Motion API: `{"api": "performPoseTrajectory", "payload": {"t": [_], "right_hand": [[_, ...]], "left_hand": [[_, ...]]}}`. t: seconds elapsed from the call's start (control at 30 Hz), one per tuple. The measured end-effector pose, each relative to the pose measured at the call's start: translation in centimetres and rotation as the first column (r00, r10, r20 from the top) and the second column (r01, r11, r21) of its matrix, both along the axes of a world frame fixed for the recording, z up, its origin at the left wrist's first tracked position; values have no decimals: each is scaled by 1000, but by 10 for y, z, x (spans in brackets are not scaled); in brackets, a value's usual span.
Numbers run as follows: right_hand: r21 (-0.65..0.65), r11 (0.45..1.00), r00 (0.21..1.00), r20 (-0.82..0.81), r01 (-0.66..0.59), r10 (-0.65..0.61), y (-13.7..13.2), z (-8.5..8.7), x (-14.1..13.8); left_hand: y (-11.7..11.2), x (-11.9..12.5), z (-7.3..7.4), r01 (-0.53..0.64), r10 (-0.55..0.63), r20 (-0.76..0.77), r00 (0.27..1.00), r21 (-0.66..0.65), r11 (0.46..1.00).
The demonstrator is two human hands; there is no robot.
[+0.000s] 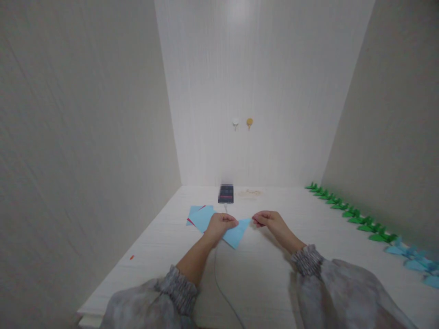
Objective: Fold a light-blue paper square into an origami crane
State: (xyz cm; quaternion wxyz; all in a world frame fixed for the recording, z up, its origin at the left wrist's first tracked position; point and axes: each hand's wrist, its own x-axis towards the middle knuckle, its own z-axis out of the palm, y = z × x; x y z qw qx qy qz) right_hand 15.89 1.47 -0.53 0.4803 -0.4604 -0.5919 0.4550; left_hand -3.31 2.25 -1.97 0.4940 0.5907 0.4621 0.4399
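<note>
A light blue sheet of paper (236, 236) is held above the white table, one corner pointing down toward me and another toward the right. My left hand (219, 227) is closed on it, thumb on top, covering its left part. At the paper's right-hand tip, the fingers of my right hand (269, 221) are pinched together on the corner. Just left of my left hand lie more blue paper sheets (202, 217), overlapping at angles, with a thin red edge showing among them.
A phone (226, 194) lies near the back wall, its pale cable (219, 285) running toward me under the paper. Green folded paper pieces (351, 212) and blue folded ones (416, 262) line the right side. A small red scrap (132, 257) lies left. Two hooks (249, 122) are on the wall.
</note>
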Motion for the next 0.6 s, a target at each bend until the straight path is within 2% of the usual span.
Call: {"api": "performPoseTrajectory", "payload": {"t": [0.13, 0.3, 0.6], "right_hand": [[7, 996, 995, 41, -92, 92, -5, 1, -6], [25, 985, 986, 13, -169, 169, -6, 0, -5], [38, 990, 990, 41, -138, 137, -7, 2, -2]], "left_hand": [[-2, 4, 3, 10, -10, 15, 1000, -15, 1000], [-4, 5, 5, 40, -38, 56, 998, -44, 998], [-7, 5, 7, 48, -41, 97, 994, -73, 996]]}}
